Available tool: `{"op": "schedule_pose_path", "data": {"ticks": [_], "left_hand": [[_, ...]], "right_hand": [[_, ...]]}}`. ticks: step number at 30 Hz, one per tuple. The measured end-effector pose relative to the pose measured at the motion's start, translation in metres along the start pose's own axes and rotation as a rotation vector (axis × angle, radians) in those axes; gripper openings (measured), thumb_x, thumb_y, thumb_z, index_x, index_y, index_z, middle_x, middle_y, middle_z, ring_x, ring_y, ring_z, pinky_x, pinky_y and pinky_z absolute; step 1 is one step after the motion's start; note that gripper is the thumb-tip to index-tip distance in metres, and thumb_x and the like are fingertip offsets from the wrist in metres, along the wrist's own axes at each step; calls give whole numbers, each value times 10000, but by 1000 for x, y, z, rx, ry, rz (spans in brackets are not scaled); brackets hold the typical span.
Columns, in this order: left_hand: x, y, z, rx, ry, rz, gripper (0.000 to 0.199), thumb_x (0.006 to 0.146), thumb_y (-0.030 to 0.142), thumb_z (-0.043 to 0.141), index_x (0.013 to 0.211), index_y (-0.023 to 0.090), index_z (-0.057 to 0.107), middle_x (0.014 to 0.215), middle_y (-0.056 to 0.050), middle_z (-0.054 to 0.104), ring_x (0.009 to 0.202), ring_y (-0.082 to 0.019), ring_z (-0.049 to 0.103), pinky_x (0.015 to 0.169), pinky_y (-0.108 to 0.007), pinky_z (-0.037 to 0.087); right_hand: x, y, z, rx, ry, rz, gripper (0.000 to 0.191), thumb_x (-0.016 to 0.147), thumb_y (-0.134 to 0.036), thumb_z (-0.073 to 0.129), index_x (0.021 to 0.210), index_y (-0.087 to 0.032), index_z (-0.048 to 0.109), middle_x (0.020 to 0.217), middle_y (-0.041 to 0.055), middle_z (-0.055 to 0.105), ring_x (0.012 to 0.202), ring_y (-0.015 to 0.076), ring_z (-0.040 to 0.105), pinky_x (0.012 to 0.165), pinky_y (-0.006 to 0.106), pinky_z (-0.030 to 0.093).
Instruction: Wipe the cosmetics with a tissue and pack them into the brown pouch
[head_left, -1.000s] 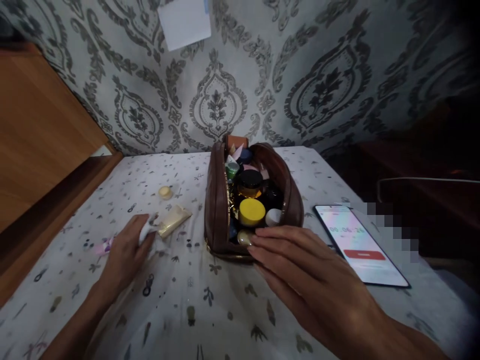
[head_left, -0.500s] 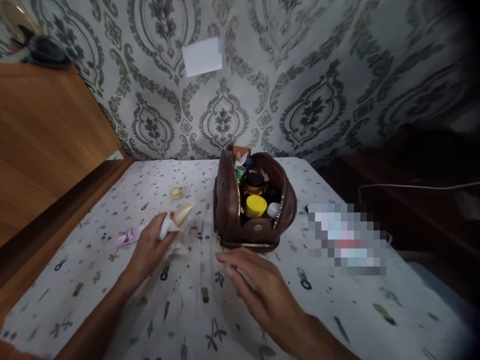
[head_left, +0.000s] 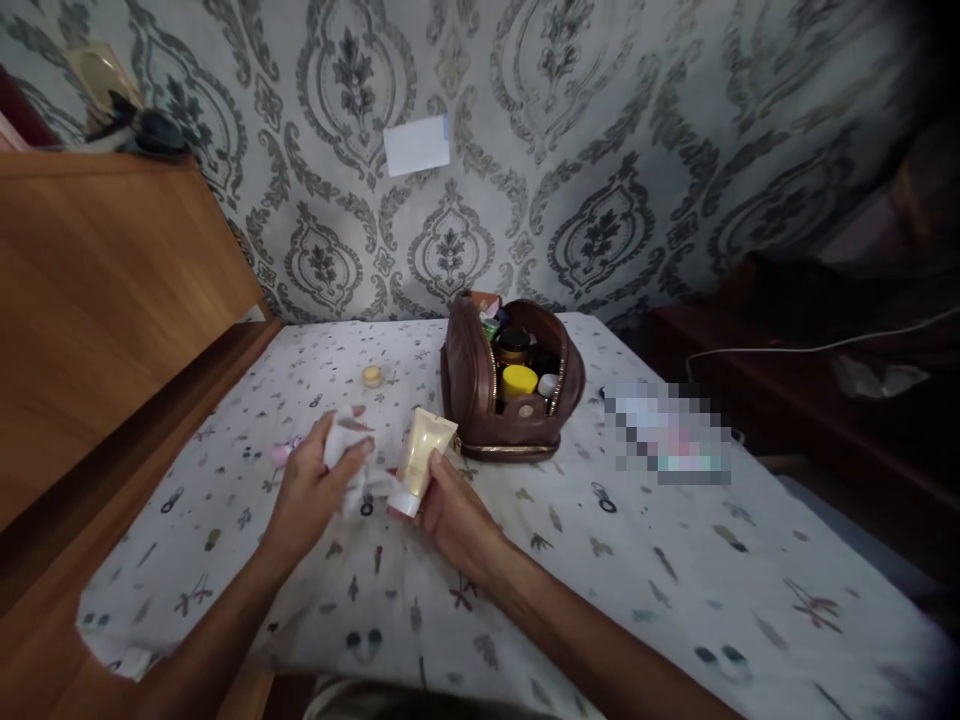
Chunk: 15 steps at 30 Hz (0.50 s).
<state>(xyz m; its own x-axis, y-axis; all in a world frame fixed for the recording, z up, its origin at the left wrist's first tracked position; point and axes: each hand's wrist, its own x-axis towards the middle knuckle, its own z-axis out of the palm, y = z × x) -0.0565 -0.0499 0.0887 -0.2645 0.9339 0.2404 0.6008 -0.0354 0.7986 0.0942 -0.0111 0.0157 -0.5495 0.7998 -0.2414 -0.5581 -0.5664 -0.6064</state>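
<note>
A crumpled white tissue [head_left: 346,440] is in my left hand [head_left: 304,492], the fingers curled round it. My right hand [head_left: 459,515] grips a pale yellow squeeze tube [head_left: 426,450] with a white cap, tilted so the cap points down toward me. The tissue's loose end hangs close to the cap; I cannot tell whether they touch. Behind my left hand, a pink and purple tube [head_left: 285,452] lies mostly hidden on the cloth. Just beyond the tube stands a brown toiletry bag [head_left: 510,432], unzipped, with a yellow-lidded jar [head_left: 519,381] and other containers inside.
A small round yellow-topped pot [head_left: 372,376] sits on the patterned cloth [head_left: 600,600] left of the bag. A blurred-out flat item [head_left: 667,430] lies to the right. A wooden panel [head_left: 112,320] borders the left side, and the patterned wall [head_left: 510,180] closes off the back.
The pale tube has passed from my left hand to my right, which has moved left and closed on it. My left hand keeps the tissue. The camera view has shifted.
</note>
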Motion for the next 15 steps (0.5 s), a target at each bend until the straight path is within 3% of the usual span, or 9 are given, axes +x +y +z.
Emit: {"op": "schedule_pose_path", "data": {"ticks": [2, 3, 6, 8, 11, 15], "left_hand": [[0, -2, 5, 29, 96, 114, 418, 964, 459, 506, 1286, 198, 559, 1164, -84, 664, 1076, -230, 648, 970, -388, 515], [-3, -5, 11, 75, 72, 212, 413, 973, 436, 496, 1307, 198, 550, 1232, -102, 630, 1151, -236, 616, 1020, -407, 490], [-15, -18, 33, 260, -189, 532, 484, 960, 414, 539, 1395, 206, 502, 1470, -153, 463, 1393, -294, 420, 1132, -492, 400], [-23, -28, 46, 359, -285, 652, 544, 982, 374, 506, 1490, 217, 390, 1577, -159, 332, 1497, -308, 249, 1172, -532, 347], [-23, -38, 56, 434, -243, 664, 553, 1027, 283, 382, 1560, 256, 238, 1642, -138, 204, 1543, -282, 108, 1198, -535, 307], [-5, -33, 55, 372, -180, 594, 508, 1036, 292, 337, 1541, 270, 289, 1650, -139, 165, 1536, -291, 143, 1191, -515, 307]], "right_hand": [[0, 3, 0, 6, -9, 44, 465, 903, -608, 582, 1162, -222, 576, 900, 47, 738, 760, 199, 713, 670, 326, 562], [-1, 3, 0, 15, -12, 58, 473, 917, -615, 552, 1168, -215, 585, 931, 56, 743, 778, 204, 717, 681, 333, 567], [-2, 2, 0, 17, 69, 66, 507, 915, -646, 522, 1201, -239, 619, 1097, 59, 742, 938, 222, 716, 793, 367, 585], [-4, 0, 0, -11, 146, 77, 531, 887, -673, 543, 1216, -267, 637, 1193, 45, 721, 1070, 231, 686, 888, 380, 567], [-7, -1, 0, -32, 85, 98, 595, 858, -718, 539, 1253, -286, 641, 1320, 34, 663, 1231, 231, 600, 1013, 390, 500], [-9, 6, 1, -93, -11, 86, 630, 829, -760, 538, 1307, -354, 601, 1354, -3, 634, 1274, 221, 543, 1044, 409, 460]]}}
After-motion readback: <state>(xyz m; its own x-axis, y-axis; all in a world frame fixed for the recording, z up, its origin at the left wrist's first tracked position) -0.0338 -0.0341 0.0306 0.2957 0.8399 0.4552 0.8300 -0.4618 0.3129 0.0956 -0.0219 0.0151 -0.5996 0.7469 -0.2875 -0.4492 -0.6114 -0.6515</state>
